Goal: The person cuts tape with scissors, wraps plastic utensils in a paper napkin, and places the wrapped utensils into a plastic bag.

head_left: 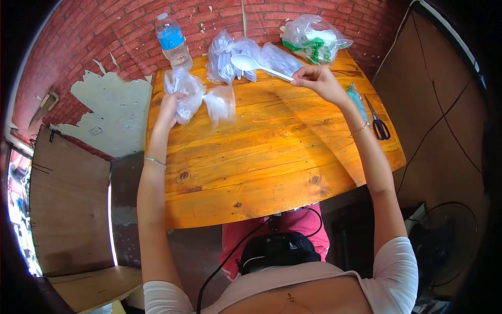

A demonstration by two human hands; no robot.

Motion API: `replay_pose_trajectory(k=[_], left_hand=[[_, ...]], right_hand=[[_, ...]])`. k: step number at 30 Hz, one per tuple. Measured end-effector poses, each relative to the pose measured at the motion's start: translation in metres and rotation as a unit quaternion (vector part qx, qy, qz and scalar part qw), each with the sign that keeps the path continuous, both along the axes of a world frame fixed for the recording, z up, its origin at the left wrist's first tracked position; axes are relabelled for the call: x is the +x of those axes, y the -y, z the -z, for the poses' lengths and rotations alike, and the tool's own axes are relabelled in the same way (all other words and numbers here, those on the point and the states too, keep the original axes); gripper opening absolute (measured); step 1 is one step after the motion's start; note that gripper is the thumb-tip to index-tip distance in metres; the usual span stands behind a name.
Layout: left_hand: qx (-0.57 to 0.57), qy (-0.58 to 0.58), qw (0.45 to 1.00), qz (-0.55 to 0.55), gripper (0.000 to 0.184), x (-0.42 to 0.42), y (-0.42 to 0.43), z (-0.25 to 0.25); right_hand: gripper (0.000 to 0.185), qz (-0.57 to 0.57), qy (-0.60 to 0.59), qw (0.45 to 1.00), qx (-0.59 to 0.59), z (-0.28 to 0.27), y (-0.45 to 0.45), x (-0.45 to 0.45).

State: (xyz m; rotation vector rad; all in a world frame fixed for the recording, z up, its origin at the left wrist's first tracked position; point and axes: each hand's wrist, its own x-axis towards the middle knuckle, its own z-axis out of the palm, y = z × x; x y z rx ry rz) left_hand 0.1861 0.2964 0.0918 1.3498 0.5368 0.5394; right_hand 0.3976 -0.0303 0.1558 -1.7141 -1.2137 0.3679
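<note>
My left hand [170, 109] is closed round a clear plastic bag [189, 99] at the left side of the wooden table. A loose, blurred end of the bag spreads to the right. My right hand [319, 82] pinches the handle end of a white plastic spoon [246, 63], its bowl pointing left. Behind the spoon lies a pile of clear plastic bags [224, 55], which may hold more white items; their contents are hard to make out.
A water bottle [172, 43] stands at the back left of the wooden table [251, 167]. At the back right sits a clear bag with green parts [315, 42]. Scissors [380, 125] and a small teal packet [356, 99] lie near the right edge.
</note>
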Motion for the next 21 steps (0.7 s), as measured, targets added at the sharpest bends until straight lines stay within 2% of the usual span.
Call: replay_pose_trajectory(k=[3,6,9,10,13,15,17,21], left_hand=[[0.033,0.013,0.999,-0.039,0.032,0.018,-0.02,0.028],[0.174,-0.154,0.972,0.033,0.046,0.026,-0.032,0.044],[0.376,-0.338,0.861,-0.052,0.062,0.033,-0.025,0.041],[0.393,-0.376,0.828,-0.138,0.073,0.028,0.006,0.026],[0.507,-0.232,0.816,-0.154,0.077,0.012,0.045,-0.004],[0.422,-0.046,0.904,0.057,0.077,-0.01,0.063,-0.01],[0.242,-0.035,0.945,0.216,0.064,-0.031,0.099,-0.02],[0.118,0.049,0.972,0.197,0.045,-0.049,0.125,-0.008]], right_hand=[[0.015,0.001,-0.04,0.999,-0.011,0.011,0.003,0.003],[0.014,0.0,-0.083,0.996,-0.015,0.021,0.005,0.003],[0.014,0.005,-0.17,0.985,-0.041,0.031,0.005,-0.012],[0.015,0.009,-0.204,0.977,-0.054,0.035,0.002,-0.022],[0.015,-0.064,-0.379,0.923,-0.014,0.046,-0.015,-0.059],[0.015,-0.081,-0.41,0.908,0.005,0.049,-0.031,-0.08],[0.015,-0.108,-0.391,0.914,0.001,0.046,-0.047,-0.099],[0.013,-0.221,-0.27,0.937,-0.013,0.053,-0.083,-0.109]])
